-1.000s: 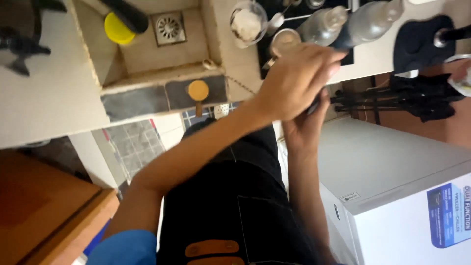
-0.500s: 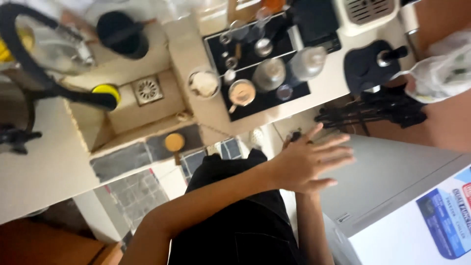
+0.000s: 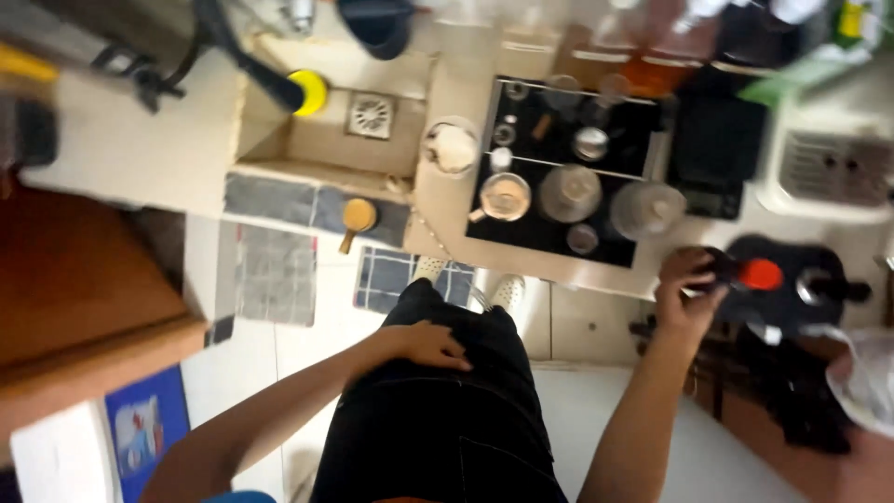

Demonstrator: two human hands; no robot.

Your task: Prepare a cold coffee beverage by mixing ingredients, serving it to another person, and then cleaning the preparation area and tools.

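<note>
My right hand reaches to the counter's right side and is closed around a dark object with a red end, which lies on a black mat. My left hand rests on my black trousers at the thigh, fingers loosely spread, holding nothing. A black tray with several metal cups and lids lies on the counter ahead of me, left of the right hand.
A sunken sink with a drain grate is at the upper left, a yellow-tipped hose over it. A black scale and a white appliance stand at the right. A wooden cabinet is at the left.
The view has swung and widened. My hands, together at the counter a second ago, have parted: the left dropped to my thigh, the right moved right onto the red-ended object.
</note>
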